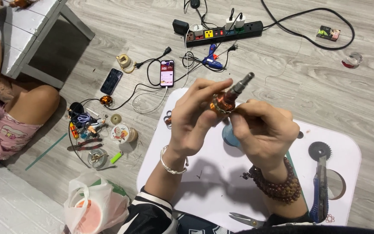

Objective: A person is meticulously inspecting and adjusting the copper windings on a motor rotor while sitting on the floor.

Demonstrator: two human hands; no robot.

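A grey wooden floor (109,26) is filling the view, with a white lap table (213,190) lying across the lower middle. A second person's bare knee (35,102) is showing at the left edge. Above the table, both forearms are rising from the bottom of the view, wrists bent inward so the hands are meeting in the middle. The left hand (193,119), wearing a silver bracelet, is curling its fingers around a small motor core (224,103) wound with copper wire, pinching it from the left. The right hand (262,130), wearing a brown bead bracelet, is pinching the same core from the right with thumb and fingertips pressed together. The core is being held in the air above the table, its metal shaft (243,84) pointing up and to the right. A blue utility knife (320,190) and scissors (245,220) are lying on the table.
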